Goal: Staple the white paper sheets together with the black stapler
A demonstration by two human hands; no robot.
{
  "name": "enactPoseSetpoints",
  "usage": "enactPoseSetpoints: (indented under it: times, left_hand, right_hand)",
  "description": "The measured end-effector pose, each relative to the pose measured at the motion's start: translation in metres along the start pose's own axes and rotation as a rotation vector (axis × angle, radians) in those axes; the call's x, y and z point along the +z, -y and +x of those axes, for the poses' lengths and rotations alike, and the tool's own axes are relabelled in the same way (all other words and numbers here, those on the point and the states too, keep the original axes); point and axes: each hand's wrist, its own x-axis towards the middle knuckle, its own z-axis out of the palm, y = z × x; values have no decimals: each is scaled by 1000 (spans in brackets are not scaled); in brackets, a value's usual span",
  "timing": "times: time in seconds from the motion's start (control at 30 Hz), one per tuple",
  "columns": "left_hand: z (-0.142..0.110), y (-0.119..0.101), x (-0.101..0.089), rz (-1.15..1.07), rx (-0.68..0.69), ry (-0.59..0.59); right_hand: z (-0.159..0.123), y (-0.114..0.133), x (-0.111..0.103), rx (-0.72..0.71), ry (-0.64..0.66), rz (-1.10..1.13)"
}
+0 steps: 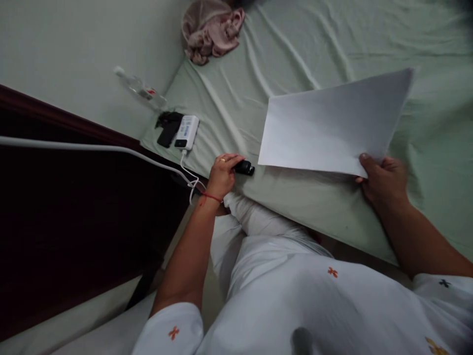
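My right hand [386,180] pinches the near right corner of a stack of white paper sheets [325,130], thumb on top and fingers beneath. The sheets are held over the bed, their right side tilted up. By the bed's front edge, my left hand [223,173] is closed around a small black stapler-like object [245,168]. Only its rounded front end shows, pointing toward the paper; my fingers hide the rest. A gap separates this object from the sheets' near left corner.
A pale green sheet [295,59] covers the bed. To the left lie a white power bank [186,132] with a cable [111,147], a black item [170,133] and a clear plastic bottle [142,90] by the wall. A crumpled pink cloth [212,32] lies at the back.
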Motion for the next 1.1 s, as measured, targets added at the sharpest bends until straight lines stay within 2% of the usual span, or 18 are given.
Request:
enactPoseSetpoints:
  times: [0.1, 0.17, 0.23, 0.3, 0.37, 0.43, 0.5, 0.6, 0.73, 0.87, 0.97, 1.1]
  left_hand:
    - [0, 5, -1, 3, -50, 9]
    - [-9, -3, -1, 18, -71, -80]
    - [-23, -22, 2, -53, -91, -187]
    - [-40, -45, 11, -275, -176, -286]
    - [-56, -69, 23, -638, -365, -334]
    - [-69, -86, 35, -970, -513, -326]
    - [-77, -95, 44, -1153, -602, -267]
    - [-84, -97, 52, -1181, -689, -246]
    - [-90, -91, 61, -1130, -795, -279]
    - [-97, -86, 75, -1127, -860, -307]
    - [-102, -84, 81, -1151, -894, -299]
    - [-109, -85, 80, -1201, -857, -226]
  right_hand:
    - [-4, 8, 2, 42, 1, 41]
    - [-8, 12, 2, 83, 31, 35]
    - [-12, 14, 2, 110, 88, 14]
    - [-13, 14, 1, 106, 149, -11]
    - [-14, 11, 1, 86, 204, -39]
    - [-13, 6, -2, 61, 233, -77]
    - [-12, 1, -5, 35, 263, -174]
    - [-12, -5, -9, -63, 312, -431]
    - [-13, -4, -4, -240, 248, -669]
    - [-13, -1, 0, -237, 254, -841]
    - [-12, -1, -1, -245, 251, -836]
    - [-10, -2, -4, -193, 245, -659]
